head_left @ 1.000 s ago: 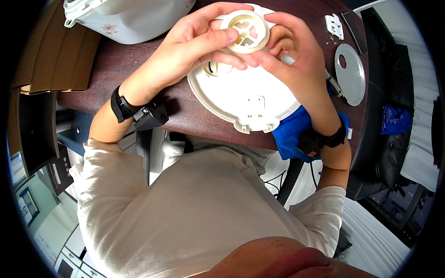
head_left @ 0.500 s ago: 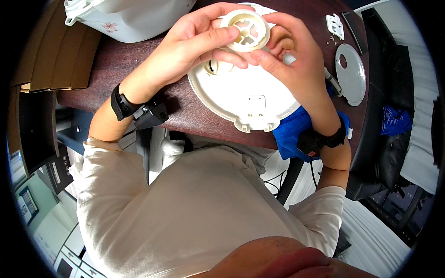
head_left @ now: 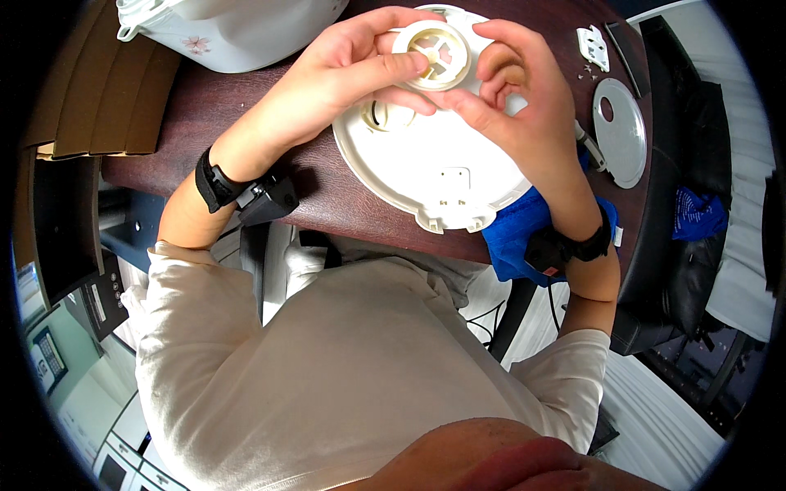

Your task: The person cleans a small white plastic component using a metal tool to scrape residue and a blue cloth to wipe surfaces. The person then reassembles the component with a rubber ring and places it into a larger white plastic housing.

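Observation:
Above a large white oval plastic lid [head_left: 426, 164], my left hand [head_left: 348, 74] holds a round cream plastic cap [head_left: 443, 54] with spokes inside its ring. The left thumb presses on the spoked face, and the other fingers lie behind and below it. On the cap's other side is my right hand [head_left: 532, 102], with its index finger lifted away from the rim and the middle fingers curled. Its thumb tip comes close to the cap's lower edge; whether it touches, I cannot tell. The lid, lying on the table, has a round cream fitting [head_left: 385, 116].
A white rice-cooker-like body [head_left: 237, 37] stands at the far left beside brown cardboard [head_left: 98, 90]. At the right lie a grey round plate [head_left: 620, 135], a small white bracket [head_left: 593, 47], several screws [head_left: 587, 73] and a dark strip [head_left: 626, 57]. Blue cloth [head_left: 512, 241] lies under the lid's right edge.
My right fingers have come off the cap's right rim, leaving a gap. The cap has shifted slightly left in my left hand.

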A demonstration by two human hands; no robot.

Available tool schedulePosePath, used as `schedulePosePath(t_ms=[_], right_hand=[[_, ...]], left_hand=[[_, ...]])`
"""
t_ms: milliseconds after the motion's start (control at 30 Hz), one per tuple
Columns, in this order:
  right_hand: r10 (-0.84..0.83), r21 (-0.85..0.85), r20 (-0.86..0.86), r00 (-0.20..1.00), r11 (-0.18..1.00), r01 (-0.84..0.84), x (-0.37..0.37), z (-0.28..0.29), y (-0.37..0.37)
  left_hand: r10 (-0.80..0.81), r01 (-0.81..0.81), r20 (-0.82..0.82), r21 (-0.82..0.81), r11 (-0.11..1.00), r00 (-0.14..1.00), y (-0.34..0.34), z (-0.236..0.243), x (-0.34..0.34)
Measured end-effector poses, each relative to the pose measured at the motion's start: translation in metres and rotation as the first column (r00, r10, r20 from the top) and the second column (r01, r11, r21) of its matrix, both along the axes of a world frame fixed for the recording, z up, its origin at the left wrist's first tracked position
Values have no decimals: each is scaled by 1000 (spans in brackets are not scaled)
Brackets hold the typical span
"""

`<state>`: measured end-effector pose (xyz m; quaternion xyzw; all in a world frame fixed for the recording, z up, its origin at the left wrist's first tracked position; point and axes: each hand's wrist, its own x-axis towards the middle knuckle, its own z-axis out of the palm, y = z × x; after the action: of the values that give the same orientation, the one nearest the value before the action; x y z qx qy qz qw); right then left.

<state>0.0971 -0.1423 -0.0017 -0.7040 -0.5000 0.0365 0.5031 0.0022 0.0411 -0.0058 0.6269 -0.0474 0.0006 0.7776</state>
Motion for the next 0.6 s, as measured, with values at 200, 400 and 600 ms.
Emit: schedulePosePath(t_ms=[200,400,600], right_hand=[[-31,-68,89,996,997,38,1,-3,1],[-69,-56,29,997,996,71,1,-2,3],[-29,-10,-44,999,1000,29,0,-2,4]], left_hand=[[-117,116,1,-70,991,993,4,-1,-2],[-123,130,43,-209,969,991,3,2,-3],[-72,73,9,-75,995,997,2,6,-4]])
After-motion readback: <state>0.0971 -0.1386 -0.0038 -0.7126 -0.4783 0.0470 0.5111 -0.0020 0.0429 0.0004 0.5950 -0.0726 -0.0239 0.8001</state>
